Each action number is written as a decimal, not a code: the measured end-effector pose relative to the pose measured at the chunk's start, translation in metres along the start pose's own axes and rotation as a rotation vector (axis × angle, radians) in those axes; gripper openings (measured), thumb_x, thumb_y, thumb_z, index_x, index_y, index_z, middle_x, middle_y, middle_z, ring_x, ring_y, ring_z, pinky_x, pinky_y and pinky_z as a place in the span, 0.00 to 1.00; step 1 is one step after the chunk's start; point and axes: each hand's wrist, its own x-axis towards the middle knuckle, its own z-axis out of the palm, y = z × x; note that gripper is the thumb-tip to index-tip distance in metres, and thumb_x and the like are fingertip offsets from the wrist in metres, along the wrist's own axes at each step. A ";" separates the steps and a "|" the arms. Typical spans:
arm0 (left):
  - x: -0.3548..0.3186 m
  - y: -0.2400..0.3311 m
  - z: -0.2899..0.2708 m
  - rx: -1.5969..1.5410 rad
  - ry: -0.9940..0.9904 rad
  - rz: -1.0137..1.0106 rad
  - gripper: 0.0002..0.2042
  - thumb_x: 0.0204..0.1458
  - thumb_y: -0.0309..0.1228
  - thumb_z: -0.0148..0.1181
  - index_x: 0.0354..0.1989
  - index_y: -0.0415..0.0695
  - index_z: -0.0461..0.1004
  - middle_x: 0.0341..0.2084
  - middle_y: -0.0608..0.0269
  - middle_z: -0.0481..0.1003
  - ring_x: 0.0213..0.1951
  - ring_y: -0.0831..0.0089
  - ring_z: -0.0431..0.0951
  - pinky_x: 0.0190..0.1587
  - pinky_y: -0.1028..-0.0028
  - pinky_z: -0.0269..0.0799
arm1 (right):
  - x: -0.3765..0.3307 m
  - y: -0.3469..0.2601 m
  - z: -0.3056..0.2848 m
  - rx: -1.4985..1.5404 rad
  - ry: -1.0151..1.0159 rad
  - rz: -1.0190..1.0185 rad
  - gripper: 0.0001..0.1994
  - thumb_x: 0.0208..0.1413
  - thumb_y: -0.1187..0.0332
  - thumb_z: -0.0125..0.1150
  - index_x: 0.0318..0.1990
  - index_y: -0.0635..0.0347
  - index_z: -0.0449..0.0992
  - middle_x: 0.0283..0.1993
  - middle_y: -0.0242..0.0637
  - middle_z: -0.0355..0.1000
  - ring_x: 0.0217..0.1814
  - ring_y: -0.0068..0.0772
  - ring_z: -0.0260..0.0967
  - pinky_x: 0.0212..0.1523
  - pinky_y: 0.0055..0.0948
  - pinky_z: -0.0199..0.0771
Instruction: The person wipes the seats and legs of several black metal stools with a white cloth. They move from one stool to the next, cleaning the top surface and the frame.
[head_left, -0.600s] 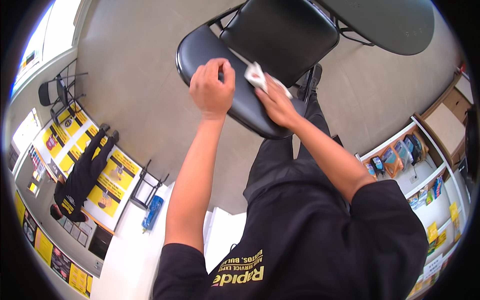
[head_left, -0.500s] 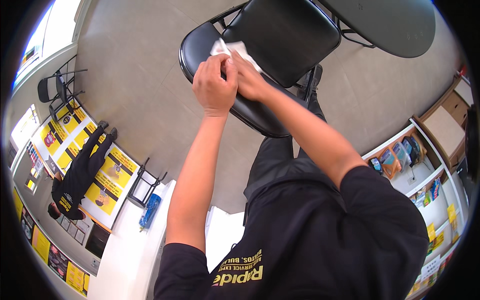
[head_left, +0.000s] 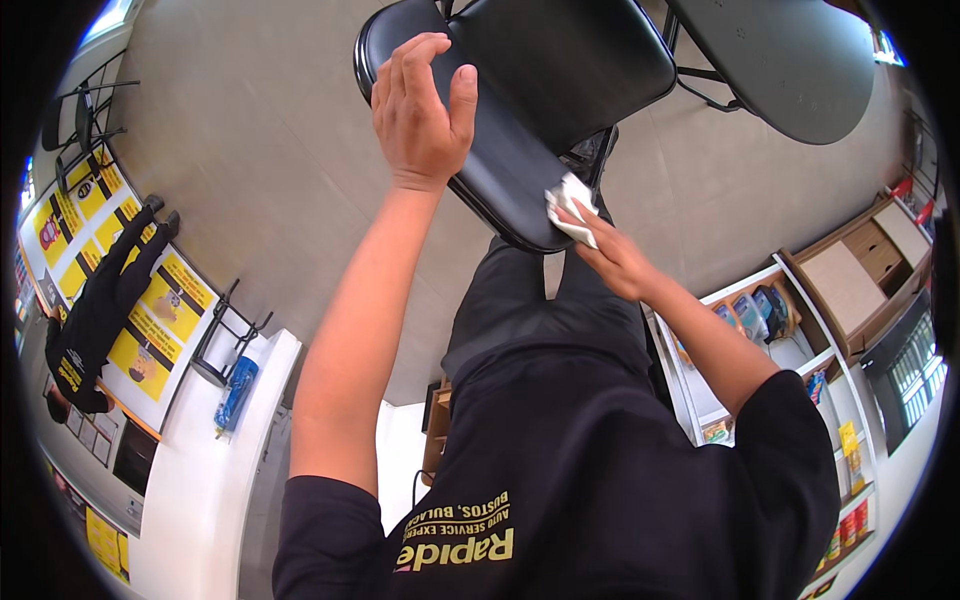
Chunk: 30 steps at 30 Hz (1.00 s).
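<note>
A black padded chair (head_left: 510, 150) stands in front of me, its long backrest nearest and its seat (head_left: 570, 70) beyond. At the backrest's right end, my right hand (head_left: 615, 258) presses a crumpled white wiping cloth (head_left: 573, 210) against the padding, fingers closed over it. My left hand (head_left: 420, 125) is over the backrest's left end with nothing in it. Its thumb stands apart from the fingers, which are slightly bent. Whether its palm touches the padding is hidden.
A dark rounded table (head_left: 790, 70) is beyond the chair to the right. Shelves with packaged goods (head_left: 770, 310) line the right side. At left are a white counter (head_left: 190, 480) with a blue wrapped item (head_left: 236, 395), another chair (head_left: 85, 120), and a person in black (head_left: 100, 290).
My right hand has slid the white cloth rightward along the backrest, away from my left hand. My left hand has opened its fingers and stayed near the left end.
</note>
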 end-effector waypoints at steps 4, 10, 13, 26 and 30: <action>-0.001 0.000 0.003 -0.020 -0.001 -0.030 0.16 0.65 0.40 0.59 0.55 0.45 0.74 0.53 0.61 0.80 0.52 0.57 0.79 0.56 0.62 0.72 | 0.007 -0.021 -0.005 -0.092 0.039 -0.046 0.30 0.74 0.66 0.48 0.81 0.49 0.54 0.85 0.48 0.47 0.87 0.52 0.42 0.84 0.45 0.45; -0.002 0.001 -0.004 -0.048 0.023 0.010 0.15 0.68 0.37 0.56 0.56 0.43 0.74 0.54 0.59 0.80 0.55 0.57 0.79 0.61 0.60 0.71 | 0.211 -0.076 -0.019 0.327 0.396 -0.464 0.28 0.78 0.62 0.44 0.80 0.61 0.55 0.82 0.50 0.56 0.84 0.50 0.52 0.81 0.40 0.53; 0.004 0.005 0.002 -0.054 0.022 0.048 0.15 0.68 0.38 0.55 0.57 0.43 0.74 0.54 0.58 0.79 0.56 0.56 0.78 0.61 0.60 0.70 | 0.324 -0.099 -0.077 0.280 0.624 -0.525 0.23 0.77 0.55 0.43 0.67 0.58 0.75 0.68 0.50 0.74 0.62 0.48 0.76 0.63 0.41 0.72; -0.002 0.007 -0.002 -0.036 -0.023 -0.044 0.13 0.66 0.36 0.57 0.53 0.44 0.75 0.48 0.60 0.80 0.49 0.57 0.80 0.53 0.61 0.74 | 0.139 -0.021 -0.012 0.209 0.365 -0.051 0.28 0.71 0.56 0.56 0.73 0.58 0.65 0.71 0.54 0.67 0.74 0.53 0.65 0.76 0.41 0.60; -0.002 0.005 -0.003 -0.052 -0.026 -0.056 0.13 0.65 0.35 0.57 0.53 0.44 0.74 0.47 0.59 0.80 0.48 0.56 0.80 0.52 0.60 0.74 | 0.092 -0.011 -0.013 0.032 0.340 -0.132 0.23 0.67 0.61 0.62 0.67 0.58 0.70 0.69 0.52 0.68 0.72 0.49 0.67 0.73 0.40 0.63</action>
